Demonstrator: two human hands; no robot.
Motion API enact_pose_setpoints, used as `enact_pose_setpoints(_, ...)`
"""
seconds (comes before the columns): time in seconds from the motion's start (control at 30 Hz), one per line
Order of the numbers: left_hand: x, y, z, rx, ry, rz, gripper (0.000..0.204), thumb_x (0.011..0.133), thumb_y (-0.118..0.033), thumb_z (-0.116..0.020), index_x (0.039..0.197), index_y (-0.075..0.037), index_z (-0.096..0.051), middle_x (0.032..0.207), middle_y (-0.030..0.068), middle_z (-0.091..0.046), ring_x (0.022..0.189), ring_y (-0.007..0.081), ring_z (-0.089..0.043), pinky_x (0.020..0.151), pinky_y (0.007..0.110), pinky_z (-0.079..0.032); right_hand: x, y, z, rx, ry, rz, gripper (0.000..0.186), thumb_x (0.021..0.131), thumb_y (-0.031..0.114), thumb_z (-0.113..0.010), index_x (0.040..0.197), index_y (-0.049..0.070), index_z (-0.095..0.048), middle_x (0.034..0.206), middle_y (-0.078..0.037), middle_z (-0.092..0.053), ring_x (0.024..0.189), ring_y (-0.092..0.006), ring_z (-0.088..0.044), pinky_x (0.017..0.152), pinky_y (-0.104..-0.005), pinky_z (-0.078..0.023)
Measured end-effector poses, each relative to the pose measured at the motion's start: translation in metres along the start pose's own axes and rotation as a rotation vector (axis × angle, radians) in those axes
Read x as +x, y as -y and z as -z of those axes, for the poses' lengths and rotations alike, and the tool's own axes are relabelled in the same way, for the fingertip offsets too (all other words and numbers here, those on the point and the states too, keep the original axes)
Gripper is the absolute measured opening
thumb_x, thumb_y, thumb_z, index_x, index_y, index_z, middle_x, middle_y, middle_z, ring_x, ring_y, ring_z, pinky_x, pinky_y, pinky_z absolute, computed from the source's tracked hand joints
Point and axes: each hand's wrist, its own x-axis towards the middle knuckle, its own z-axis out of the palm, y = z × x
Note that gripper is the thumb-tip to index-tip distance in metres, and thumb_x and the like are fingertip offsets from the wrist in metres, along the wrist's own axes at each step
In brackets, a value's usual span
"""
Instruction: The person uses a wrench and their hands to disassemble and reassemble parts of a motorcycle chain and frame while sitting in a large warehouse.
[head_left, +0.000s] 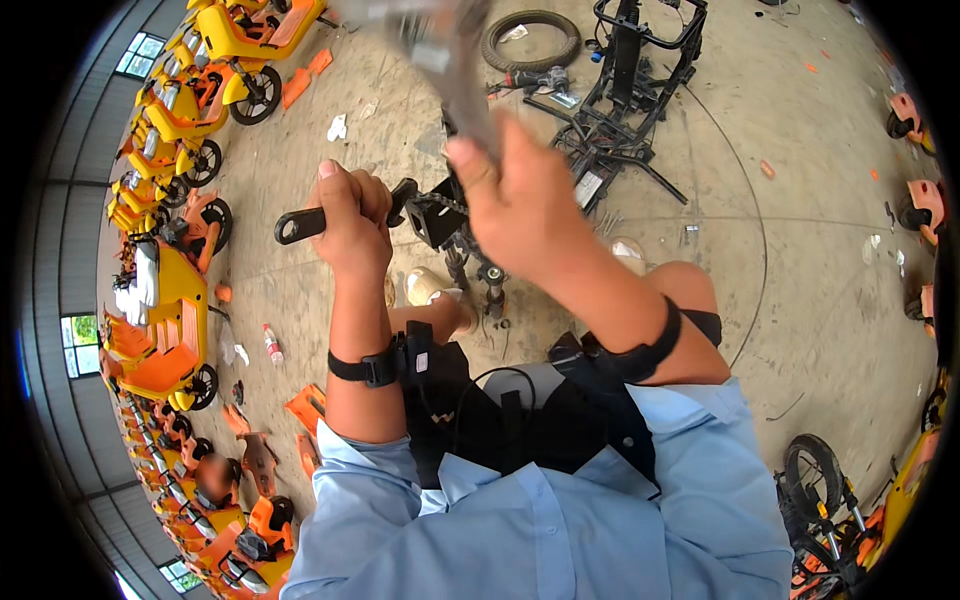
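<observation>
Just beside the black bracket (432, 220), your left hand (354, 212) grips a black bar (314, 221), and a stray swing of the blurred tool (455, 70) clasped in your right hand (525, 205) could hit those left fingers.

Black bracket (432, 222) obstructs left of right hand (520, 205); room rightward

Shirt (560, 525), 6 o'clk: lt blue, plain. Arm straps (365, 370), 8 & 4: blk. Bar (300, 227), 10: blk. Blurred tool (450, 70), nr 12: grey. Tyre (571, 45), 12: blk. Bike frame (625, 70), 1: blk w/ white label. Shoe (422, 285), nr ctr: cream. Scooters (165, 370), 9–11: yellow & orange, blk wheels. Bottle (273, 347), 9: clear w/ red label. Floor (840, 330), 3: grey-beige.
</observation>
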Motion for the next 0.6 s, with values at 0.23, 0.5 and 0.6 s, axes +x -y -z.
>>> enact_pose_setpoints(0.23,-0.015,0.028,0.031,0.047,-0.157,0.148,0.047,0.105,-0.032,-0.048,0.064,-0.016,-0.031,0.050,-0.0007,-0.026,0.044,0.0125,-0.021,0.045,0.031,-0.020,-0.021,-0.074,-0.018,-0.245,0.357,-0.430,0.032,0.100,0.028,-0.055,0.098,-0.004,-0.056,0.080,-0.028,-0.065,0.079,-0.0481,-0.063,0.071,-0.0534,-0.049)
enact_pose_setpoints(0.5,-0.036,0.037,0.062,-0.007,-0.163,0.131,0.050,0.104,-0.037,-0.048,0.064,-0.014,-0.029,0.050,-0.0010,-0.025,0.044,0.0127,-0.021,0.045,0.031,-0.022,-0.005,-0.078,0.003,-0.144,0.284,-0.364,0.031,0.100,0.032,-0.057,0.099,0.001,-0.058,0.073,-0.021,-0.063,0.071,-0.0417,-0.062,0.065,-0.0473,-0.047)
enact_pose_setpoints(0.6,-0.034,0.026,0.057,-0.035,-0.283,0.159,0.049,0.104,-0.036,-0.048,0.065,-0.014,-0.030,0.050,-0.0010,-0.026,0.044,0.0122,-0.020,0.046,0.031,-0.022,-0.007,-0.096,0.001,-0.097,0.247,-0.382,0.034,0.099,0.034,-0.059,0.097,0.000,-0.059,0.069,-0.020,-0.060,0.067,-0.0385,-0.061,0.064,-0.0453,-0.047)
